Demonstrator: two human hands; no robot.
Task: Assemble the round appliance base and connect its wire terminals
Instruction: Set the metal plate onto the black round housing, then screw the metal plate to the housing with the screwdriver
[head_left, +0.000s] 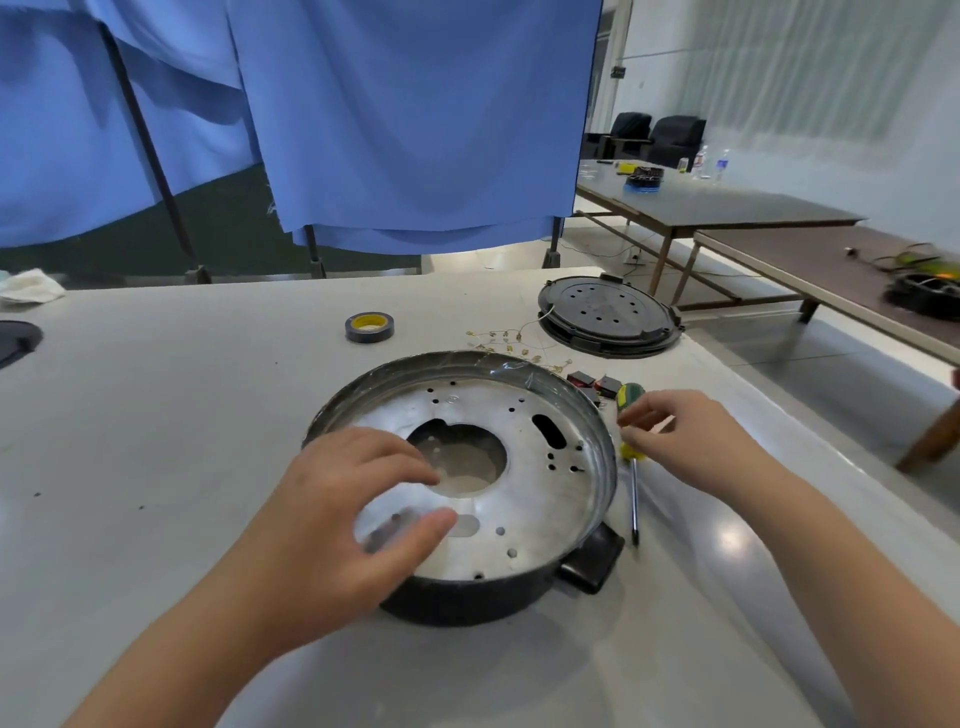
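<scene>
Two bare hands worked over a white table (156, 415), with the round appliance base (467, 483) as the centre of everything. That base, a dark-walled pan with a silvery perforated floor and a large central opening, sat on the table directly before the person, its black handle tab (592, 564) jutting from the near right side.

The left hand (332, 525) hovered above the near left part of the base, fingers spread and loosely curved, thumb apart from them, gripping nothing; whether the fingertips touched the metal floor could not be told.

The right hand (685, 436) was just right of the base, its fingertips gathered over the yellow-and-green handle of a screwdriver (631, 457) that lay on the table just beside the base's right wall, shaft pointing toward the person. Whether the fingers actually pinched the handle was unclear.

Beyond the base's far right rim lay a tangle of thin wires with brass terminals (511, 345) and small red-and-black switches (597, 384). Farther behind on the right rested a black round cover plate (608, 317). A roll of dark tape (369, 327) stood behind the base, toward the left.
</scene>
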